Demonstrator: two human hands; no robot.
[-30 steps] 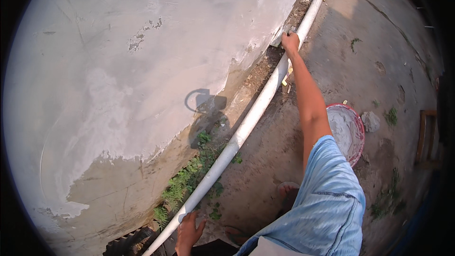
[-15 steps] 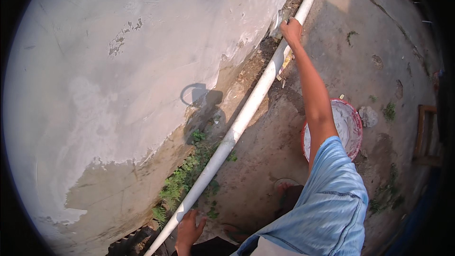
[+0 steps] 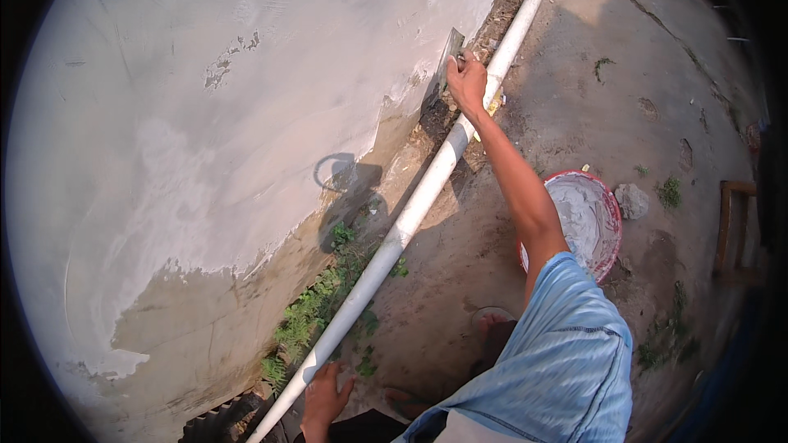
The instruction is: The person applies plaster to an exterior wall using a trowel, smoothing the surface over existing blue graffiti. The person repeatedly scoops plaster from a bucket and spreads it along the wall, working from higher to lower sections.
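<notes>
My right hand [image 3: 467,84] is closed on a plastering trowel [image 3: 449,51], whose flat metal blade stands edge-on close to the lower part of the wall [image 3: 246,115]. Whether the blade presses on the plaster I cannot tell. The wall has a pale skim coat that ends in a ragged edge above a bare brown strip. Below, my left hand [image 3: 323,400] lies beside the lower end of a long white pipe [image 3: 402,232], thumb and fingers apart and holding nothing. The pipe slants along the wall's foot, and my right forearm reaches over it.
A red-rimmed bucket of pale plaster paste [image 3: 587,217] stands right of my right arm, with a stone [image 3: 631,201] beside it. Green plants [image 3: 308,312] grow between wall and pipe. A wooden frame [image 3: 733,230] is at the far right.
My right hand has moved left and nearer, from beyond the pipe to the wall's foot, and the trowel blade now shows plainly. My left hand has barely moved.
</notes>
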